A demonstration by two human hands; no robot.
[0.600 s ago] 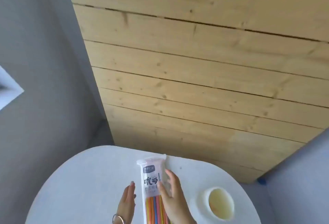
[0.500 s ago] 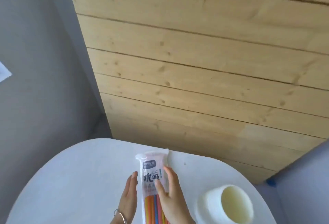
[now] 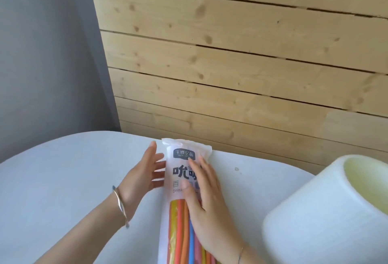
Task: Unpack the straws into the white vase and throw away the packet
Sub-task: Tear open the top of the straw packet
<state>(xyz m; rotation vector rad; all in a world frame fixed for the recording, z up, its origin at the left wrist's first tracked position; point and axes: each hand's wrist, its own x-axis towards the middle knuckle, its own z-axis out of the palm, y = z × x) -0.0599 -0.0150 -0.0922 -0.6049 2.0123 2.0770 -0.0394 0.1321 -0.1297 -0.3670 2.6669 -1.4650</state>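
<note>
Around: pale wooden plank wall on the far side, grey wall to the left, tiny mark on the round white counter.
Vase: chunky white vase, near right, well apart from the packet, yellowish inside.
Packet: white plastic straw packet in the middle of the counter, with the colourful straws showing through its clear lower part.
Left hand: wide, fingers spread, tips at the packet's left edge, silver bangle on the wrist.
Right hand: laid flat over the packet's front, fingers straight.
Hard to see: the right hand covers half of the print, and the packet's bottom and the vase's right side are cut off.
</note>
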